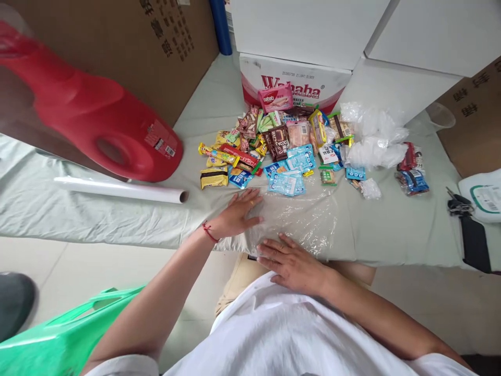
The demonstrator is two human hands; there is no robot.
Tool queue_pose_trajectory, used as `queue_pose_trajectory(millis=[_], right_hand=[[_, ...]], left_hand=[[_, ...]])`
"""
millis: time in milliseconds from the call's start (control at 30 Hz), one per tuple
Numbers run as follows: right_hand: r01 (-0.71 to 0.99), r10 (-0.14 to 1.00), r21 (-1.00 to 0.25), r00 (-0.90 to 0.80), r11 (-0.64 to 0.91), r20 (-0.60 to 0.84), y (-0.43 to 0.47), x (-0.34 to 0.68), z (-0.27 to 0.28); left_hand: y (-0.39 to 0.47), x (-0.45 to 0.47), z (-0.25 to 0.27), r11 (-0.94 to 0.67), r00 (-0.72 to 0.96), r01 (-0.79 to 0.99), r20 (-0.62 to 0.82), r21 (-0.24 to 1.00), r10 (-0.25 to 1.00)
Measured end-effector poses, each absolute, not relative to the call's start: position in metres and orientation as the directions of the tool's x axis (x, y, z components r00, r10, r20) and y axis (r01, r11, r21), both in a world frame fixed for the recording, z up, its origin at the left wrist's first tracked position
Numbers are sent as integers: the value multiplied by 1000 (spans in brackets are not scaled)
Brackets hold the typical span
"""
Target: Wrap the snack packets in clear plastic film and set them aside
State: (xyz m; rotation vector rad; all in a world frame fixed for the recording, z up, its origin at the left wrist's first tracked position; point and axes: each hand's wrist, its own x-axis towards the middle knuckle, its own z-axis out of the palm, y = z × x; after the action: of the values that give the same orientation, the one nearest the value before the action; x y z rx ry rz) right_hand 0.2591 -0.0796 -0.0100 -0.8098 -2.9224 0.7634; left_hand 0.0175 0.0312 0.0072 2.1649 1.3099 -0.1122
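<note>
A sheet of clear plastic wrap (309,214) lies spread on the cloth-covered table, wrinkled and shiny. My left hand (239,213) rests flat at its left side, fingers apart, a red string on the wrist. At the table's front edge my right hand (293,262) lies palm down with its fingers stretched out over the near edge of the wrap. Neither hand grips anything. Just beyond the wrap is a heap of packaged snacks: blue sachets (287,183), a brown cocoa packet (277,142), a pink wafer pack (276,98) and several yellow packets (214,177).
A white roll (121,190) and a large red bottle (102,115) lie at left. Crumpled clear plastic (376,141) sits right of the snacks. White boxes (293,31) stand behind. Keys (460,203) and a black phone-like object (475,243) are far right; a green bag (70,329) is below left.
</note>
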Motion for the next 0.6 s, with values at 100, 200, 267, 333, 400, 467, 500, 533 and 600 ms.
queue_pose_trajectory(millis=[100, 200, 267, 333, 400, 467, 500, 533, 600], right_hand=[[455, 466, -517, -877, 725, -117, -87, 251, -12], [441, 462, -579, -879, 686, -122, -95, 245, -11], [394, 426, -654, -897, 645, -119, -93, 250, -2], [345, 437, -765, -895, 544, -93, -80, 266, 13], [380, 632, -832, -774, 404, -47, -52, 286, 30], [544, 909, -790, -415, 282, 38, -11, 305, 43], [656, 965, -719, -251, 229, 79, 12, 310, 47], [753, 983, -633, -154, 180, 96, 35, 313, 49], [890, 995, -446, -97, 92, 12, 74, 307, 48]], left_hand=[[23, 42, 9, -211, 353, 896, -338, 391, 872], [10, 74, 3, -140, 212, 944, -225, 298, 951], [1, 87, -6, -133, 164, 962, -118, 239, 979], [-8, 91, -16, -165, 176, 964, -35, 208, 984], [-18, 89, -26, -203, 207, 959, 2, 195, 978], [-30, 86, -33, -228, 230, 956, 10, 184, 973], [-36, 84, -35, -233, 235, 956, 9, 177, 972], [-42, 84, -36, -235, 238, 957, 8, 170, 971], [-52, 85, -37, -242, 245, 957, 1, 160, 970]])
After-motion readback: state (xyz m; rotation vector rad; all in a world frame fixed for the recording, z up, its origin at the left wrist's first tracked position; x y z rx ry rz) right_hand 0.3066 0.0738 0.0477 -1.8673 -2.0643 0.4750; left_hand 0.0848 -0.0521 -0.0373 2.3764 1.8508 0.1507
